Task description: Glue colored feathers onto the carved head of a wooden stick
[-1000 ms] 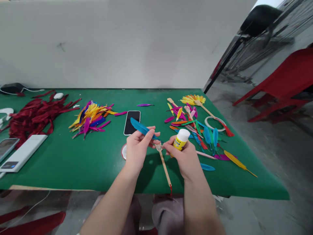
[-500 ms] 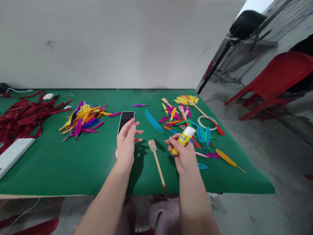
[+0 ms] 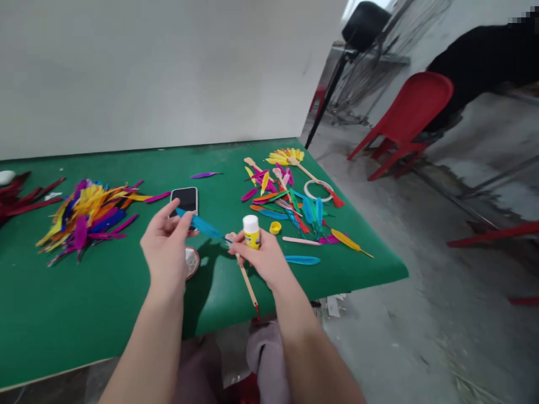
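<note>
1. My left hand is raised above the green table, with thumb and fingers pinched on the wide end of a blue feather.
2. The blue feather slants down to the right, and its quill end meets the fingers of my right hand.
3. My right hand is closed around a glue bottle, held upright with its white top upward.
4. The same hand's fingertips also press on the upper end of a wooden stick. The stick runs down toward the table's near edge and ends in a red tip.
5. I cannot tell whether the quill already touches the stick's head.
6. A small yellow cap lies on the table just right of the bottle.
7. A phone lies face up beyond my left hand, and a round white dish sits partly under it.
8. A pile of feathers lies to the left, loose feathers and a white ring to the right.
</note>
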Demonstrator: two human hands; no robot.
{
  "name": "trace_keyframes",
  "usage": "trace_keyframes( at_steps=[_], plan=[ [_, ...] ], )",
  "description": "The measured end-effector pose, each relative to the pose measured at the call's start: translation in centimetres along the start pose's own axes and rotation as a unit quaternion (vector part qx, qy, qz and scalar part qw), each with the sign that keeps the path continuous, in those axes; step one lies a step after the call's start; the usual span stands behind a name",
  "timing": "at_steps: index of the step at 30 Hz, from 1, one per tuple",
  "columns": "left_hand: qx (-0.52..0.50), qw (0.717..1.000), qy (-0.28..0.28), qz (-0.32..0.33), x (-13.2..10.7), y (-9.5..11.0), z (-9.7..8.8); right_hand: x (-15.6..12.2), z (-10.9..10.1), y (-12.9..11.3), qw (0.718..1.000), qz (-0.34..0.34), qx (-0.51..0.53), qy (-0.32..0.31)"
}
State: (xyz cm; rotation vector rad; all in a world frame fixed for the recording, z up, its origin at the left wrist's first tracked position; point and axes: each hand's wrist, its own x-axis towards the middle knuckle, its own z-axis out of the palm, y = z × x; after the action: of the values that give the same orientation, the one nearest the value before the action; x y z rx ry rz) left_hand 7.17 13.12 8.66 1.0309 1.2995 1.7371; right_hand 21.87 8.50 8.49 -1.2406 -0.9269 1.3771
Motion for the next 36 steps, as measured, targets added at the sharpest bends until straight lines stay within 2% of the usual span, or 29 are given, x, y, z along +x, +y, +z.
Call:
trace_keyframes(
  at_steps=[2,6,9,12,14,16,18,21,23,25,30,33,36],
  plan=[
    [0.014,1.0,-0.001,0.0,-0.1,-0.2,-0.1,-0.1,0.4,0.4,1.0,-0.007,-0.002,-0.012],
    [0.035,0.996,-0.068,-0.045,-0.4,-0.3,0.1,-0.2,0.5,0.9,1.0,-0.021,-0.017,-0.015],
    [0.033,0.997,-0.062,-0.044,-0.4,-0.3,0.2,-0.3,-0.5,0.6,0.996,-0.049,-0.079,0.004],
    [0.022,0.999,-0.033,-0.035,-0.1,-0.3,0.1,-0.7,-3.4,-0.5,0.979,-0.084,-0.167,0.082],
    [0.018,0.999,-0.031,-0.034,0.0,-0.3,0.1,-1.3,-6.3,-1.3,0.966,-0.081,-0.162,0.185],
    [0.017,0.999,-0.035,-0.032,0.0,-0.3,0.1,-2.3,-9.3,-1.8,0.939,-0.081,-0.183,0.282],
    [0.018,0.999,-0.039,-0.03,-0.1,-0.3,0.2,-3.4,-11.9,-1.7,0.917,-0.05,-0.244,0.312],
    [0.014,0.998,-0.049,-0.032,-0.2,-0.1,0.5,-4.9,-13.9,-0.5,0.881,0.019,-0.369,0.296],
    [0.012,0.997,-0.058,-0.039,-0.3,0.0,0.7,-5.3,-14.2,0.4,0.854,0.029,-0.441,0.275],
    [0.014,0.997,-0.066,-0.045,-0.4,0.1,0.8,-5.2,-13.9,1.2,0.842,0.023,-0.48,0.245],
    [0.015,0.996,-0.07,-0.047,-0.4,0.3,0.9,-4.5,-12.9,1.3,0.854,0.03,-0.481,0.194],
    [0.004,0.995,-0.078,-0.059,-0.4,0.4,1.0,-4.5,-13.0,0.6,0.893,0.004,-0.413,0.178],
    [-0.001,0.993,-0.095,-0.07,-0.5,0.4,1.2,-4.3,-13.7,-0.6,0.93,-0.023,-0.315,0.188]
  ],
)
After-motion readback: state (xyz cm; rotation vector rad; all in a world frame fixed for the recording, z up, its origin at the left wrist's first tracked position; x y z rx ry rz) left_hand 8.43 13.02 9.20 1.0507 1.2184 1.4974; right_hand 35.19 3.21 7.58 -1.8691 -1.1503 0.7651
